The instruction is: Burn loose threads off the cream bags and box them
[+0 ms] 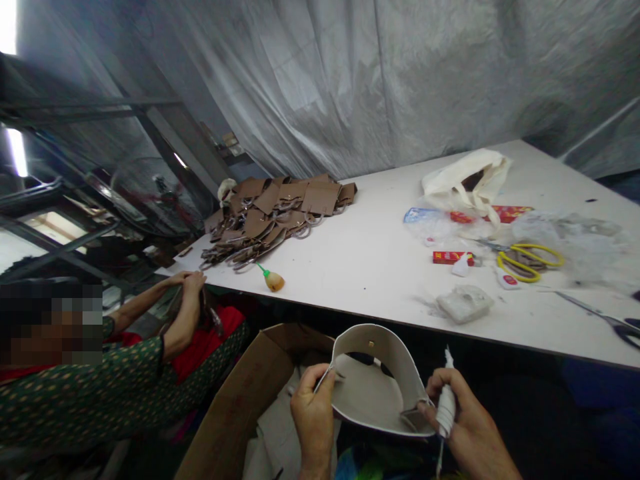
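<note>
A curved white piece (pixel 373 393) is held low in the view, at about 6 o'clock, below the near edge of the surface (pixel 380 260) and just to the right of an open cardboard box (pixel 235 407). Its left end is gripped by the left hand (pixel 313 410), which is closed on it with the thumb on top. The right hand (pixel 463 420) is wrapped around a small white glue tube (pixel 445 400), whose nozzle points up, and the right end of the piece is touched by the fingers of this hand.

On the surface, a pile of brown pieces (pixel 280 213) with metal rings is seen at 11 o'clock from the white piece. A small bottle (pixel 273 280) with a green tip lies on its side near the pile. At 1 o'clock a cloth bag (pixel 465 183) is seen, with a red box (pixel 453 258) and yellow scissors (pixel 530 260) nearer the edge. Metal scissors (pixel 610 320) lie at 3 o'clock.

At 9 o'clock, the hands of another person (pixel 193 283) in a green patterned sleeve are held together at the corner of the surface.
</note>
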Available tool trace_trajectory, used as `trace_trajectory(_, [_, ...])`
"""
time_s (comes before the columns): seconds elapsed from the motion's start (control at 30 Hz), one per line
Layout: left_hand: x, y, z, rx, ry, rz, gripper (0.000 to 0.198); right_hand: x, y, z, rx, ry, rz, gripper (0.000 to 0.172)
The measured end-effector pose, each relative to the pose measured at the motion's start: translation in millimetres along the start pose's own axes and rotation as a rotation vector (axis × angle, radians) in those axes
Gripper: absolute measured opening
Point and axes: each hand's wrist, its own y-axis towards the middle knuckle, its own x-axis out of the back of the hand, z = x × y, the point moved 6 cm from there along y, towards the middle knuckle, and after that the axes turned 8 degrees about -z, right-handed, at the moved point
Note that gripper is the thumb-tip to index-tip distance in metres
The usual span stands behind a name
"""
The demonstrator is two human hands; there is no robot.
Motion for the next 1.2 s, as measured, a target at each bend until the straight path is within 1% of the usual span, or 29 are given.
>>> trace_trajectory(0.07, [0.3,0,0,-0.013,0.005,-0.008,0.025,0,0,0,-0.005,-0.004,-0.010,0.021])
trace_trajectory(0.13, [0.9,1,0,-0.026,0.010,-0.025,0.026,2,-2,3,0.002,0.001,-0.063,0.019])
trace_trajectory(0.2, [1.3,1,0,-0.030,0.020,-0.040,0.028,1,-6,7,0.010,-0.005,-0.089,0.017])
trace_trajectory(0.33, [1.0,1,-2,-0.021,0.033,-0.058,0.031,0,-8,11,0.022,-0.027,-0.079,0.016])
trace_trajectory(0.43, [1.0,1,-2,-0.022,0.039,-0.060,0.031,2,-5,12,0.027,-0.019,-0.065,0.018])
trace_trajectory(0.6, [1.6,0,1,-0.015,0.055,-0.060,0.033,1,-3,10,0.003,-0.021,0.001,0.020])
trace_trajectory(0.73, [1.4,1,0,-0.027,0.058,-0.062,0.032,1,-5,9,0.015,0.017,-0.065,0.018])
trace_trajectory(0.83, [1.0,2,0,-0.022,0.068,-0.065,0.031,-1,-4,4,0.012,0.021,-0.028,0.020])
trace_trajectory(0.97, [0.4,2,-1,-0.028,0.066,-0.059,0.030,2,1,0,-0.014,-0.014,-0.019,0.023])
trace_trajectory(1.07, [1.3,2,-2,-0.059,0.060,-0.064,0.028,2,1,2,-0.012,-0.031,-0.021,0.022])
trace_trajectory(1.2, [2.2,2,0,-0.073,0.054,-0.071,0.028,3,-3,10,0.031,-0.042,-0.082,0.020])
